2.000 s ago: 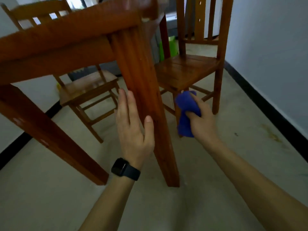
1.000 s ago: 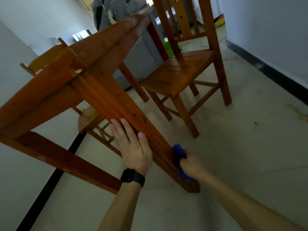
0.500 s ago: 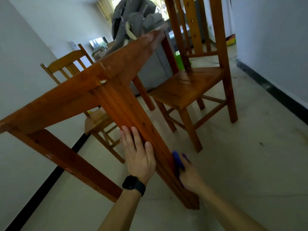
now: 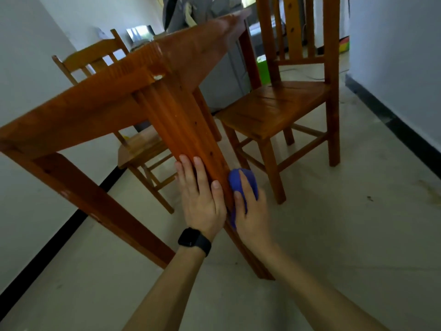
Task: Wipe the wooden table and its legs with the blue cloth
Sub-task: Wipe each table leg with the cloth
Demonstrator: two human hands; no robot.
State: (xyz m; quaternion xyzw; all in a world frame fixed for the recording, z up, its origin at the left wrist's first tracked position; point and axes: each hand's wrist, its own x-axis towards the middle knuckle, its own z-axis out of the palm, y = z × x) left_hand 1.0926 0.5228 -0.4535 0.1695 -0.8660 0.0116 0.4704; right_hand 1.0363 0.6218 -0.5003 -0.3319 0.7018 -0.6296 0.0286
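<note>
Both forearms reach forward from the lower edge of the view, bare. The left hand (image 4: pixel 201 199) lies flat and open, fingers extended and together, thumb apart. The right hand (image 4: pixel 251 209) sits just beside it, fingers curled, gripping a blue cloth (image 4: pixel 241 181).
</note>
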